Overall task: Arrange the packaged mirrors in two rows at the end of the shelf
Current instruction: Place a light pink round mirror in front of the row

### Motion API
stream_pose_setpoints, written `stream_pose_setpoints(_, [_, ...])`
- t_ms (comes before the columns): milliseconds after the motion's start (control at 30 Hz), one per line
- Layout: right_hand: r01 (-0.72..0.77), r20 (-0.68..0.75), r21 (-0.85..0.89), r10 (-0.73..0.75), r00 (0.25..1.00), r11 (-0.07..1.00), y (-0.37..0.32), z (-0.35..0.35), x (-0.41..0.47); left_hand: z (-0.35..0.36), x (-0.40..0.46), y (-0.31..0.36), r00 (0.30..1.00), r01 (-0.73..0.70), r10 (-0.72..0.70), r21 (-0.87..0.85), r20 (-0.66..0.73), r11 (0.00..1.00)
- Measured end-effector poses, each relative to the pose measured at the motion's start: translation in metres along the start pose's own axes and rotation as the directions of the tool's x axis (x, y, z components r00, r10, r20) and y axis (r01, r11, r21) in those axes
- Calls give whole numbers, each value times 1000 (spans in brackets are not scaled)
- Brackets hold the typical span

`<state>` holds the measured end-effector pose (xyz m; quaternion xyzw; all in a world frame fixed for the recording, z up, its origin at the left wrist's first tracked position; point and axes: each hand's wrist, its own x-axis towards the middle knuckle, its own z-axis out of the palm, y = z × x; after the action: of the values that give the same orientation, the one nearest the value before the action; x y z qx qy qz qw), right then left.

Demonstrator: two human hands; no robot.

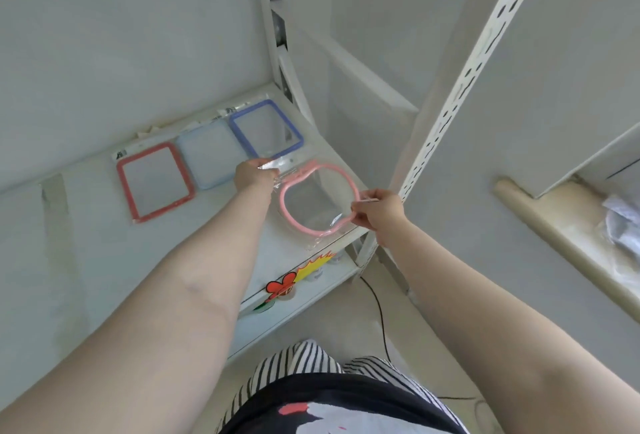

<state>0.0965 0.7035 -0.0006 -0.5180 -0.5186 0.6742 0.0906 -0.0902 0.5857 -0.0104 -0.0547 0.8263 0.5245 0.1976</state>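
Note:
A pink round-framed mirror in clear plastic wrap lies at the right end of the white shelf, near its front edge. My left hand grips the wrap at the mirror's far left corner. My right hand pinches the wrap at its right edge. Behind it, along the back wall, lie three packaged rectangular mirrors in a row: a red-framed one, a pale blue one and a dark blue-framed one.
A white slotted upright post stands at the shelf's right front corner. Colourful stickers mark the shelf's front lip, with a lower shelf beneath. A black cable runs over the floor. A beige ledge with wrapped goods sits at right.

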Motion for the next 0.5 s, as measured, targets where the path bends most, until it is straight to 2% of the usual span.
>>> stream_pose_setpoints(200, [11,7,-26,-11,1000,1000,9,4,38,25,17,-17,986,-91,90,2,-137,996])
stream_pose_setpoints(300, [29,18,-49,-28,999,998,13,8,48,26,10,-24,955,-203,235,179,-182,963])
stream_pose_setpoints(367, [40,13,-95,-39,999,995,14,10,53,29,-1,-32,912,-312,386,379,-137,871])
stream_pose_setpoints(433, [52,12,-142,-51,999,988,12,10,53,39,-13,-43,872,-386,489,581,-24,717])
stream_pose_setpoints(500, [75,13,-172,-74,997,982,9,12,52,50,-21,-50,887,-380,454,696,87,609])
